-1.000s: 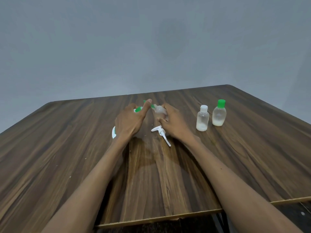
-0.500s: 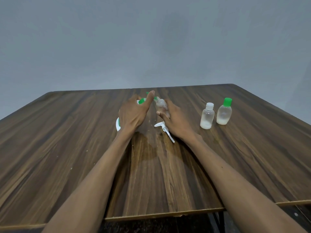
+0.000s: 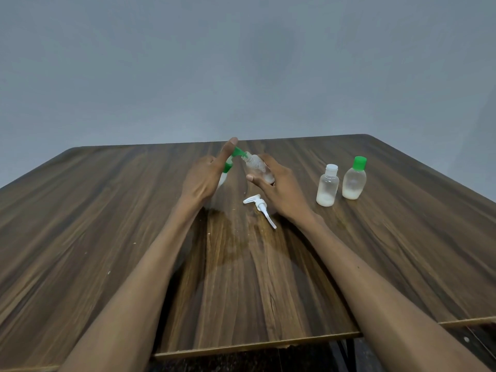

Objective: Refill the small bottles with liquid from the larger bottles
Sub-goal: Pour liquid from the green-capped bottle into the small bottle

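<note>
My right hand grips a small clear bottle, tilted with its open neck toward the left. My left hand holds a larger white bottle with a green cap and spout; most of that bottle is hidden behind the hand. The green spout tip meets the small bottle's neck. The thumb of my left hand points up along the spout. A white pump head lies on the table just in front of my right hand.
Two small bottles stand at the right of the wooden table: one with a white cap, one with a green cap, each with a little whitish liquid. A wet patch spreads between my forearms.
Both hands have lifted a little with their bottles, and the small bottle now tilts more toward the green spout. The view has also tipped upward.
</note>
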